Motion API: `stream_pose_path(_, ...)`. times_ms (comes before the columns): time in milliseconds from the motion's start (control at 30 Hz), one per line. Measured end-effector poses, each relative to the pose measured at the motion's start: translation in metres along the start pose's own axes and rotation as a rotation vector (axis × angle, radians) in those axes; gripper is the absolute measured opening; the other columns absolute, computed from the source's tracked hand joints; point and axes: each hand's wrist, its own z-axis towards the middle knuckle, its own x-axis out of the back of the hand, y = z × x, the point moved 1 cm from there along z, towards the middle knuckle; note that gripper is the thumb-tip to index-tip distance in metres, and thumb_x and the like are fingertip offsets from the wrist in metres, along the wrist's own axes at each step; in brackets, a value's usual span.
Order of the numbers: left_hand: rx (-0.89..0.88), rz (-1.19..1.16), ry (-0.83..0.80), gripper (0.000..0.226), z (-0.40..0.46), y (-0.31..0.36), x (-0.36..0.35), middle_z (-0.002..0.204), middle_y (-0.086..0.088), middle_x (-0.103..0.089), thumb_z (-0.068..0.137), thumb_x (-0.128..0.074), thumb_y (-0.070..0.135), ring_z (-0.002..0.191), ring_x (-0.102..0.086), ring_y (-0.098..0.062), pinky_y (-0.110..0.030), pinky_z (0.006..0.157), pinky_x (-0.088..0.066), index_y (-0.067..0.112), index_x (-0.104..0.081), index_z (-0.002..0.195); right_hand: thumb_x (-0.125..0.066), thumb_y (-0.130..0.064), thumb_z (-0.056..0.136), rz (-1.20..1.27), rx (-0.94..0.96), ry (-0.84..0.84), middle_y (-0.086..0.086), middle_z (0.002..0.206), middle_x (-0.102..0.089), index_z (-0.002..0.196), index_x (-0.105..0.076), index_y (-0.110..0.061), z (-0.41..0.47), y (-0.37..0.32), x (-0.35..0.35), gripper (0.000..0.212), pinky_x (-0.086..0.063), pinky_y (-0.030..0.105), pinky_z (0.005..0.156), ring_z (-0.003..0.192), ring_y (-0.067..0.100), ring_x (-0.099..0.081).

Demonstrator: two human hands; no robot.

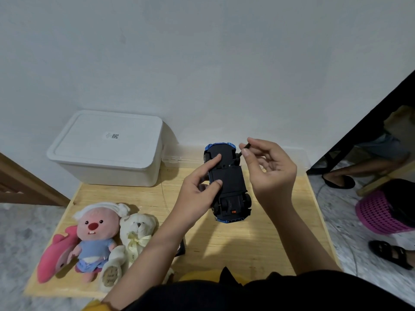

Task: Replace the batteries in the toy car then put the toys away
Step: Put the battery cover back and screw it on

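Left hand (pixel 197 187) grips the upturned toy car (pixel 228 182); right hand (pixel 267 167) pinches a small screwdriver (pixel 243 149) at its one-o'clock corner. Tip could slip — the car sits mid-air, unbraced, and a freed screw could drop onto the table (pixel 258 243).

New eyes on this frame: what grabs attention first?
The upturned toy car, black underside showing, held above the middle of the wooden table by the left hand, while the right hand pinches a small dark tool at its far end. Next, three plush toys lie at the table's near left, and a closed white storage box sits at the far left by the wall.
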Motion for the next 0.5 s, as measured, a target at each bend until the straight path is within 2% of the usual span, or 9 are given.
stream_pose_path(67,0.003,-0.002,-0.001,0.055,-0.0002,0.0002,-0.0007,0.113,0.0,-0.067,0.091,-0.053,0.002,0.08,-0.054,-0.026,-0.055,0.077,-0.053,0.046,-0.057,0.122,-0.07,0.004,0.08,-0.014,0.018,0.02,0.005,0.082,-0.066,0.097,-0.066,-0.009,-0.0006,0.0006,-0.0005,0.022,-0.052,0.023,0.069,0.077,0.015,-0.064)
stream_pose_path(167,0.002,-0.009,0.001,0.054,-0.0002,0.0018,-0.0018,0.113,-0.001,-0.066,0.091,-0.053,0.001,0.08,-0.055,-0.025,-0.053,0.076,-0.054,0.045,-0.057,0.123,-0.071,0.0,0.079,-0.024,0.013,0.037,0.008,0.082,-0.066,0.093,-0.067,-0.016,-0.001,0.0015,-0.0006,0.022,-0.051,0.026,0.067,0.077,0.018,-0.063)
stream_pose_path(367,0.006,-0.029,0.0,0.054,-0.001,0.0026,-0.0005,0.112,-0.002,-0.067,0.091,-0.051,-0.001,0.078,-0.058,-0.023,-0.04,0.07,-0.058,0.041,-0.056,0.125,-0.062,0.005,0.085,-0.023,0.021,0.025,0.008,0.098,-0.071,0.104,-0.065,-0.01,-0.0009,0.0028,0.0,0.024,-0.055,0.028,0.078,0.094,0.015,-0.068)
stream_pose_path(500,0.011,-0.04,0.003,0.054,-0.0013,0.003,-0.0007,0.11,-0.001,-0.067,0.091,-0.052,-0.002,0.078,-0.059,-0.022,-0.036,0.065,-0.06,0.042,-0.057,0.123,-0.066,0.005,0.082,-0.027,0.022,0.042,0.004,0.087,-0.069,0.101,-0.066,-0.007,0.0,0.0028,-0.0011,0.022,-0.054,0.023,0.073,0.082,0.012,-0.067)
